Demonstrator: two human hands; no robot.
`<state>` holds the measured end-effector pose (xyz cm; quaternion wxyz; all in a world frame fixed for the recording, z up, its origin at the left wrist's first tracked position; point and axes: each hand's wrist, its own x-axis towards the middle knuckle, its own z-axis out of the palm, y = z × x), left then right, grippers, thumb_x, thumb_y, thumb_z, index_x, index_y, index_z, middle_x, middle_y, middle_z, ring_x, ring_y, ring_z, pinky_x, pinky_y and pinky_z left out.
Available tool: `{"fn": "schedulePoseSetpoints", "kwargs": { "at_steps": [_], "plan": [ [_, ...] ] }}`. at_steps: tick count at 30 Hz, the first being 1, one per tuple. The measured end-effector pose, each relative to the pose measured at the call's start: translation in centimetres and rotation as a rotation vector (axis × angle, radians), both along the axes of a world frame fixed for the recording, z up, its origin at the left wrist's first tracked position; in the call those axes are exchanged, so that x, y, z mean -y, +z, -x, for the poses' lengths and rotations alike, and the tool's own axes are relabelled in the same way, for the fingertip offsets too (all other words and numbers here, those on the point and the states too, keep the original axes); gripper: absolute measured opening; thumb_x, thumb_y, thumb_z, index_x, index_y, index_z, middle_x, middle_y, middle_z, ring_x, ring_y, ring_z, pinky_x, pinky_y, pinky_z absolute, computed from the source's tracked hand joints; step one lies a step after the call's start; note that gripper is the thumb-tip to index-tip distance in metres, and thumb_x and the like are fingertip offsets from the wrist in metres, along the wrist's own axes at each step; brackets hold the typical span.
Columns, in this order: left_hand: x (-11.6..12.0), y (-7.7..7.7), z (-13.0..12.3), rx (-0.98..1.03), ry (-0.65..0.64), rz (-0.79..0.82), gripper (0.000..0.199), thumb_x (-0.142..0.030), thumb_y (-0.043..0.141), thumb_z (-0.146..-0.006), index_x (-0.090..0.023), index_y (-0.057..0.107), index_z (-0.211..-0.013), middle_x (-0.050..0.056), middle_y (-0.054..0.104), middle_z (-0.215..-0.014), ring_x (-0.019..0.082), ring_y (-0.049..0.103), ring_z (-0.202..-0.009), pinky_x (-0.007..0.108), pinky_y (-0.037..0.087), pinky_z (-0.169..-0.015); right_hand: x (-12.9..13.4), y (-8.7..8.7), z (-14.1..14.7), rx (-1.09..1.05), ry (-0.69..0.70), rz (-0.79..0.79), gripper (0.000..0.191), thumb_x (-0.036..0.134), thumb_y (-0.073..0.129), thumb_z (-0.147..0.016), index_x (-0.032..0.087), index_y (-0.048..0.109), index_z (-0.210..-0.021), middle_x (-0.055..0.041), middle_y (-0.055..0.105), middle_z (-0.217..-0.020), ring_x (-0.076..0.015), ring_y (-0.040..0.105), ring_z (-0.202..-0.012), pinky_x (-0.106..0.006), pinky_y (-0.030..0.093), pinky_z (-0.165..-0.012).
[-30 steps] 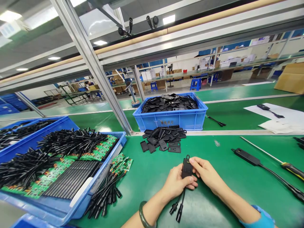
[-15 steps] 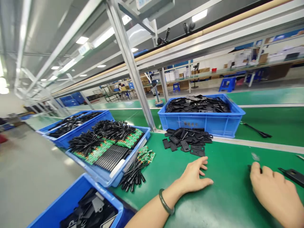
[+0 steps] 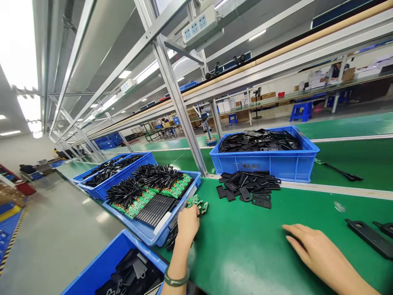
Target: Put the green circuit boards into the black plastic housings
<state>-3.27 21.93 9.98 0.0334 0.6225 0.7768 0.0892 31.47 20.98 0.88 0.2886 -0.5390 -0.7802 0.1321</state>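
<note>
My left hand [image 3: 188, 223] is at the small pile of green circuit boards [image 3: 202, 207] with black cables [image 3: 171, 237], beside the blue bin. Its fingers are curled down onto the boards and look closed on one; the fingertips are partly hidden. Over the green table, my right hand [image 3: 316, 246] is open, fingers stretched leftward and thumb apart, holding nothing. To its right lie a long black plastic part [image 3: 370, 237] and another black part [image 3: 385, 228]. Ahead, between the hands, is a heap of flat black plastic plates [image 3: 245, 184].
A blue bin of black plates [image 3: 264, 166] stands behind the heap. On the left, a blue bin [image 3: 144, 233] holds boards and cables, with more bins [image 3: 123, 186] beyond it. Another blue bin [image 3: 92, 268] sits low in front. A metal post [image 3: 181, 106] rises from the table.
My left hand has moved left from the open table onto the circuit board pile. My right hand has moved left, off the black part it was touching, which now lies uncovered.
</note>
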Motion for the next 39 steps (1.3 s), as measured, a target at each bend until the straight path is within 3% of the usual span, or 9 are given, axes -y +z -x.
{"fn": "schedulePoseSetpoints", "kwargs": {
  "at_steps": [4,7,10,15,18,22,27,31,39],
  "plan": [
    [0.4,0.7,-4.3,0.304,-0.348,0.005,0.012,-0.019,0.056,-0.077,-0.02,0.062,-0.088,0.002,0.068,-0.078,0.016,0.062,-0.073,0.023,0.042,-0.068,1.4,1.1,3.0,-0.568,0.206,0.539,0.044,0.052,0.05,-0.083,0.019,0.062,-0.109,-0.0118,0.067,-0.108,-0.0271,0.061,-0.104,-0.042,0.047,-0.093],
    [-0.7,0.5,-8.2,0.547,-0.648,0.158,0.025,-0.036,0.061,-0.077,-0.019,0.064,-0.095,0.003,0.069,-0.077,0.016,0.062,-0.066,0.022,0.044,-0.06,2.2,2.0,4.7,-1.042,0.176,0.785,0.059,0.055,0.055,-0.08,0.016,0.047,-0.124,-0.0138,0.066,-0.109,-0.0248,0.059,-0.107,-0.04,0.045,-0.097],
    [-3.3,-0.3,-10.4,0.247,-0.473,0.092,0.043,-0.042,0.066,-0.074,-0.019,0.06,-0.111,0.009,0.069,-0.089,0.024,0.065,-0.081,0.029,0.046,-0.071,2.3,2.5,4.7,-1.299,0.051,0.832,0.046,0.05,0.056,-0.081,0.017,0.052,-0.112,-0.0103,0.068,-0.096,-0.0218,0.064,-0.09,-0.037,0.05,-0.086],
    [-6.5,-2.1,-10.5,0.005,-0.222,0.038,0.052,-0.054,0.048,-0.083,-0.007,0.062,-0.103,0.027,0.058,-0.108,0.037,0.058,-0.1,0.044,0.044,-0.08,1.8,3.4,3.2,-1.158,-0.077,0.693,0.019,0.037,0.055,-0.077,0.018,0.053,-0.079,0.0022,0.054,-0.057,-0.01,0.039,-0.047,-0.023,0.036,-0.045],
    [-6.1,-2.3,-10.6,-0.028,-0.238,0.085,0.041,-0.045,0.052,-0.082,-0.007,0.065,-0.089,0.026,0.061,-0.1,0.037,0.06,-0.096,0.044,0.044,-0.079,1.6,4.0,3.0,-1.164,-0.101,0.64,0.017,0.034,0.053,-0.072,0.02,0.047,-0.079,0.0041,0.053,-0.06,-0.0075,0.028,-0.045,-0.02,0.025,-0.041],
    [-4.4,-1.6,-11.7,0.034,-0.339,0.081,0.038,-0.027,0.059,-0.073,-0.012,0.056,-0.107,0.014,0.064,-0.094,0.029,0.062,-0.086,0.037,0.044,-0.075,1.4,4.3,3.1,-1.141,-0.081,0.53,0.021,0.036,0.057,-0.074,0.021,0.047,-0.083,0.0086,0.042,-0.057,-0.0062,0.035,-0.045,-0.019,0.03,-0.046],
    [-2.9,-2.4,-14.7,0.812,-0.615,0.192,0.031,-0.027,0.066,-0.065,-0.017,0.06,-0.094,0.004,0.06,-0.081,0.017,0.057,-0.071,0.027,0.043,-0.062,1.0,3.5,2.9,-1.126,-0.146,0.364,0.04,0.049,0.067,-0.07,0.019,0.051,-0.091,0.0008,0.054,-0.072,-0.0127,0.054,-0.06,-0.021,0.041,-0.046],
    [-2.2,-4.2,-16.4,1.475,-0.481,0.29,0.044,-0.032,0.076,-0.059,-0.016,0.051,-0.092,-0.001,0.059,-0.075,0.009,0.05,-0.059,0.02,0.04,-0.052,0.5,2.5,2.4,-1.077,-0.199,0.357,0.047,0.055,0.07,-0.065,0.018,0.052,-0.088,-0.0019,0.055,-0.076,-0.0184,0.062,-0.063,-0.024,0.048,-0.043],
    [-1.9,-4.7,-15.9,1.768,-0.413,0.37,0.043,-0.049,0.065,-0.075,-0.009,0.065,-0.089,0.006,0.065,-0.073,0.014,0.061,-0.068,0.025,0.047,-0.064,0.8,2.7,1.7,-0.667,-0.271,0.198,0.031,0.047,0.056,-0.08,0.019,0.061,-0.091,-0.0015,0.061,-0.076,-0.01,0.055,-0.04,-0.024,0.046,-0.041]
  ]
}}
